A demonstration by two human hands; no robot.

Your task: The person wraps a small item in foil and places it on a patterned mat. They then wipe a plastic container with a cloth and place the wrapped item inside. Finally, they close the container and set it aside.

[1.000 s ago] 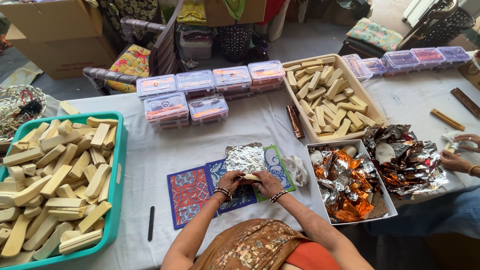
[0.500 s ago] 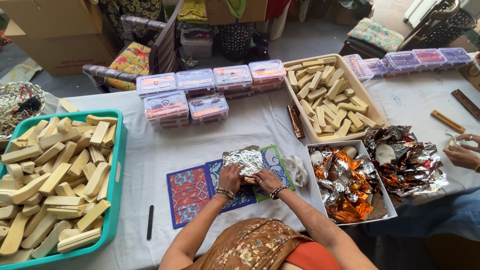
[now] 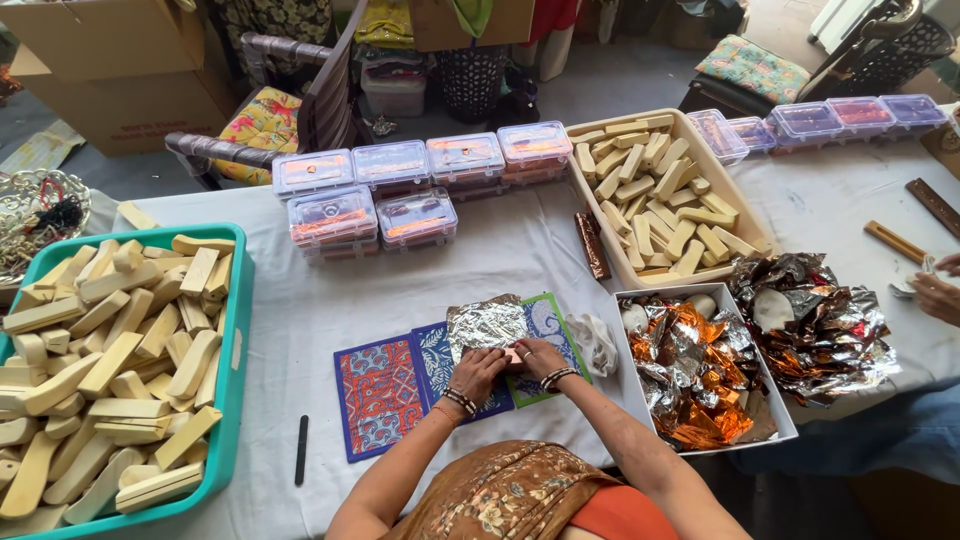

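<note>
Silver foil sheet (image 3: 487, 325) on patterned mats (image 3: 400, 378), left hand (image 3: 478, 367) and right hand (image 3: 532, 354) both palm-down, fingers gripping its near edge.

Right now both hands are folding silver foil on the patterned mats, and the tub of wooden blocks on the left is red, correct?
Not quite: in the head view the tub is teal, not red. The rest holds: left hand and right hand press on the silver foil over the patterned mats.
</note>
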